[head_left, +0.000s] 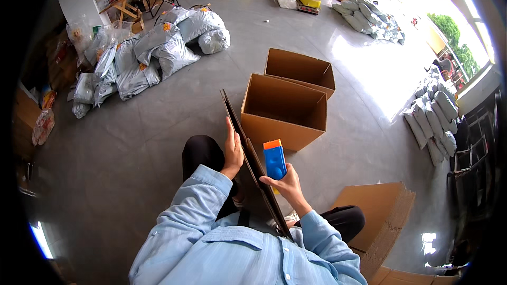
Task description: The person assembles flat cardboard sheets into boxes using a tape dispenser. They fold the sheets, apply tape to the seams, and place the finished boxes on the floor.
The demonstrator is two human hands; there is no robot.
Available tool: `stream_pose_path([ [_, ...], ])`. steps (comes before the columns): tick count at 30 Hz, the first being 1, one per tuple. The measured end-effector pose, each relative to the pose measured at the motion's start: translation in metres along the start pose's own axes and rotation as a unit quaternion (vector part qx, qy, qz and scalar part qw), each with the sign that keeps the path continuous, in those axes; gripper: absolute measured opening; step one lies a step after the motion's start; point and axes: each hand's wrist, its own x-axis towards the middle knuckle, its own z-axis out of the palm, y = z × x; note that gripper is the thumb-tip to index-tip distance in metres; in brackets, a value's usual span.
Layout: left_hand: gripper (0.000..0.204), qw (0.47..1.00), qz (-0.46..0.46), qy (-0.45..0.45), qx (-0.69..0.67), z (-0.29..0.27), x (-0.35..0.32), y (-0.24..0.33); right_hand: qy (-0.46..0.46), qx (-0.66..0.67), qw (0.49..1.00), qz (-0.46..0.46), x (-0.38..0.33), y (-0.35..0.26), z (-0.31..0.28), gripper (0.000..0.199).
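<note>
A flattened cardboard box [256, 166] stands on edge between my knees, its folded layers seen from above. My left hand [232, 150] lies flat against its left side, fingers stretched out toward the far end. On the other side, my right hand [288, 184] grips a blue tape dispenser [274, 162] with an orange end. The dispenser points away from me, and the right thumb reaches toward the cardboard. Part of the dispenser is hidden by the fingers.
Two open cardboard boxes, a nearer one [285, 111] and a farther one [301, 68], stand ahead. Stacked flat cardboard [377, 214] lies at my right. Grey-white sacks [158, 47] are piled at the far left, with more grey sacks [433, 113] at the right.
</note>
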Motion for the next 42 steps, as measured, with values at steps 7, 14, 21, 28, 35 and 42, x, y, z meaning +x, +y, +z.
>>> stream_pose_path([
  [7,0.072,0.967,-0.188,-0.172,-0.010,-0.030,0.006,-0.030,0.086,-0.155,0.984,-0.006,-0.014,-0.012,-0.018,0.069],
  [14,0.039,0.924,-0.276,-0.211,-0.158,-0.034,-0.023,0.023,0.203,-0.164,0.965,-0.040,-0.034,0.002,-0.061,0.063],
  [21,0.066,0.883,-0.344,-0.264,-0.179,-0.010,-0.117,0.063,0.256,-0.276,0.924,-0.075,0.067,0.003,-0.095,0.065],
  [28,0.098,0.967,0.058,-0.106,0.222,-0.009,-0.022,0.082,0.252,-0.259,0.929,-0.082,0.073,0.016,-0.078,0.064],
  [35,0.041,0.817,0.037,-0.385,0.429,0.001,0.077,0.019,0.261,-0.103,0.922,-0.266,-0.015,0.009,-0.098,0.055],
  [42,0.059,0.678,0.192,-0.445,0.552,0.035,0.002,0.053,0.152,-0.223,0.914,-0.302,-0.145,0.070,-0.096,0.048],
])
